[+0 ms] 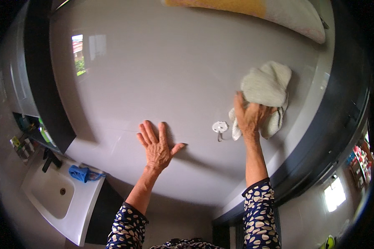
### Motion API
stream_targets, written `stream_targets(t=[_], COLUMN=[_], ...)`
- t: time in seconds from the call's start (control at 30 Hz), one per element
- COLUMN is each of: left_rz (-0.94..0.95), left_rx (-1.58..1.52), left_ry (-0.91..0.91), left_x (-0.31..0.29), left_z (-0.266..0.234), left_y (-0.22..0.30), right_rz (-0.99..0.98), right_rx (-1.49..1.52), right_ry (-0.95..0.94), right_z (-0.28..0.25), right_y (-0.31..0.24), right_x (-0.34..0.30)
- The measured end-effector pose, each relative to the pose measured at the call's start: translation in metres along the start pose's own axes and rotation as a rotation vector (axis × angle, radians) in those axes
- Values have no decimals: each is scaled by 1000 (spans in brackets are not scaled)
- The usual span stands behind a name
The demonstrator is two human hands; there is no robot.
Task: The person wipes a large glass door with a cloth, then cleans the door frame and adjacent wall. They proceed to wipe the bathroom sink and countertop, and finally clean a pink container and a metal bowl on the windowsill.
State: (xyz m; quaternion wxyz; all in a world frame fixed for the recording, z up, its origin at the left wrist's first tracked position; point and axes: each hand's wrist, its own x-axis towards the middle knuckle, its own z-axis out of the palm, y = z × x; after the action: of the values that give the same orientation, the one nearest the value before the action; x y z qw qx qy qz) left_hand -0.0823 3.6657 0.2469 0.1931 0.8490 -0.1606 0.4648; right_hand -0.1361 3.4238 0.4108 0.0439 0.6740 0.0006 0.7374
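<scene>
A glossy pale wall (187, 79) fills the middle of the view. Flat against it, fingers spread, my left hand (156, 151) holds nothing. To the right, my right hand (251, 117) grips a cream-coloured cloth (266, 85) and presses it on the wall near the dark frame. Part of the cloth bunches above the fingers and some hangs down beside the wrist; several fingertips are hidden under it. Between my hands, closer to the right one, a white wall hook (220, 127) is fixed to the surface.
At lower left is a white washbasin (56, 189) with a black tap (50, 161) and a blue item (79, 173) on its rim. A dark cabinet (41, 79) stands above. A dark door frame (340, 116) curves along the right. A yellow-and-white towel (270, 12) hangs at the top.
</scene>
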Motion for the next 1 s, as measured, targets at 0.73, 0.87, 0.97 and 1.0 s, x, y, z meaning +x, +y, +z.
stream_targets(t=[0.73,0.87,0.97,1.0], left_rz=[-25,-23,-13,-52], left_rx=[91,128,121,80], left_ry=[-1,-35,-97,-176], left_x=[1,2,2,5], left_z=[-2,-8,-7,-6], left_y=[2,-4,0,7], right_rz=[187,467,445,308], right_rx=[-353,-359,-288,-316], right_ry=[95,12,-64,-38], right_z=[-8,-9,-9,-8], right_y=[64,115,75,61], right_x=[56,38,39,40])
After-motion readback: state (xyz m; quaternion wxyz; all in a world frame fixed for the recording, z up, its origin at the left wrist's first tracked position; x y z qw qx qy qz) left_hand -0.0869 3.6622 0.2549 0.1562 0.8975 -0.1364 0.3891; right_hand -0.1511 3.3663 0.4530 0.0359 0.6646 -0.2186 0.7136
